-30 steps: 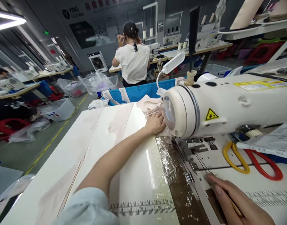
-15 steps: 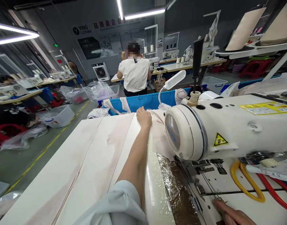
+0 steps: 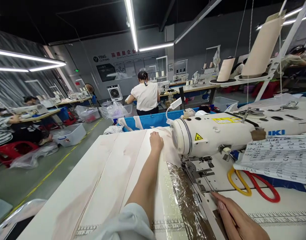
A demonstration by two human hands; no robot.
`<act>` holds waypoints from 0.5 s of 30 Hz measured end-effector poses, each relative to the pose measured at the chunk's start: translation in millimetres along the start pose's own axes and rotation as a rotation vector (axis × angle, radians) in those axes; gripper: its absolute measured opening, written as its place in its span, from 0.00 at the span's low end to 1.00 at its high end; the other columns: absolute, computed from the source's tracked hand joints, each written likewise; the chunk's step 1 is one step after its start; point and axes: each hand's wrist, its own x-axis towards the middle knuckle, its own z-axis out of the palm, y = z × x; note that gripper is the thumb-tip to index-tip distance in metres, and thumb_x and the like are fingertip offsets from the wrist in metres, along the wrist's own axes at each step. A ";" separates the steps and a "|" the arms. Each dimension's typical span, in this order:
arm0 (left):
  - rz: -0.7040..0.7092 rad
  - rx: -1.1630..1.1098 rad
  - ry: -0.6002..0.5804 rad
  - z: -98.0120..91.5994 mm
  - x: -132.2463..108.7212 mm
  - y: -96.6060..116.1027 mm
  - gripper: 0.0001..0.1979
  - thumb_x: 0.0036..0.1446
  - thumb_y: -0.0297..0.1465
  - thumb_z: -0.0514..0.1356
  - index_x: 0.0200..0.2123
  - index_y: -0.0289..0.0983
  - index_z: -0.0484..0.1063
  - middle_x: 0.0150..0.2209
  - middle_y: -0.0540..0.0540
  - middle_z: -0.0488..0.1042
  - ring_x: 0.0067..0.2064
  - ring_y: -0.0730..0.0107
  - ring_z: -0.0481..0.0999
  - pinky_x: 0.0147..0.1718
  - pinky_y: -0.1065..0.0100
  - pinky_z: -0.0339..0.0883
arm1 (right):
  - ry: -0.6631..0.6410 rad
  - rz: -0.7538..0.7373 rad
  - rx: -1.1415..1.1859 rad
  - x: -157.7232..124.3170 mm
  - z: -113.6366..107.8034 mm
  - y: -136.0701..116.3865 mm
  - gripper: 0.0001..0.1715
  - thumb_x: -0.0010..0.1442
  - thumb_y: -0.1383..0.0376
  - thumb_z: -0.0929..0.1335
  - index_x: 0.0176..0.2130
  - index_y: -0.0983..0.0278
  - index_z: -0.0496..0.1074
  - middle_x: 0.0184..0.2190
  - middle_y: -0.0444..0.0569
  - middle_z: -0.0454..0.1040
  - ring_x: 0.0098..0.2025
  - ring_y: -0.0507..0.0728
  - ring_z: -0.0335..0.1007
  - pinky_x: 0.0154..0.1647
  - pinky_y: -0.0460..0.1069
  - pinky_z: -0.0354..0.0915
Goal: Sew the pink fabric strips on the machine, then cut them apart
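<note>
My left hand reaches far forward and rests palm-down on pale pink fabric at the far end of the sewing table, left of the white sewing machine head. Its fingers curl over the cloth. My right hand lies at the near right, fingers stretched flat on the machine bed beside the metal guide and needle plate. Strips of the same pale fabric run along the table.
Yellow- and red-handled scissors lie right of the needle, under a printed paper sheet. A blue bin stands beyond the table. A person in a white top sits ahead; other workers sit at left. Thread cones hang upper right.
The view has lifted and pulled back. My left hand slid from beside the machine head to the table's far end on the fabric. My right hand stays on the bed.
</note>
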 end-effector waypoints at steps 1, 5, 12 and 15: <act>0.015 0.007 -0.012 -2.5 -5.0 0.1 0.15 0.65 0.34 0.60 0.53 0.35 0.71 0.55 0.40 0.71 0.57 0.54 0.70 0.55 0.48 0.67 | 0.027 -0.008 -0.006 0.5 0.4 -0.2 0.19 0.69 0.57 0.60 0.51 0.56 0.74 0.44 0.46 0.82 0.39 0.55 0.81 0.27 0.41 0.73; 0.044 0.029 -0.045 -12.6 -25.1 -1.0 0.16 0.65 0.35 0.60 0.53 0.35 0.71 0.55 0.40 0.71 0.57 0.54 0.71 0.54 0.48 0.68 | 0.078 0.013 -0.045 -1.0 4.5 0.1 0.23 0.70 0.61 0.57 0.59 0.58 0.67 0.47 0.49 0.79 0.36 0.53 0.80 0.19 0.41 0.68; 0.052 0.065 -0.054 -30.5 -62.5 -5.4 0.15 0.65 0.35 0.60 0.52 0.35 0.71 0.54 0.40 0.72 0.55 0.56 0.73 0.52 0.49 0.70 | 0.008 -0.011 -0.096 -1.9 1.1 0.8 0.24 0.69 0.64 0.56 0.60 0.59 0.67 0.50 0.52 0.77 0.35 0.55 0.79 0.19 0.43 0.67; 0.051 0.063 -0.060 -37.0 -78.4 -7.5 0.16 0.65 0.36 0.61 0.52 0.35 0.71 0.54 0.40 0.72 0.55 0.56 0.73 0.52 0.49 0.70 | -0.001 -0.020 -0.136 -1.1 -0.3 -3.5 0.23 0.68 0.63 0.56 0.54 0.61 0.71 0.46 0.51 0.79 0.33 0.57 0.78 0.21 0.47 0.68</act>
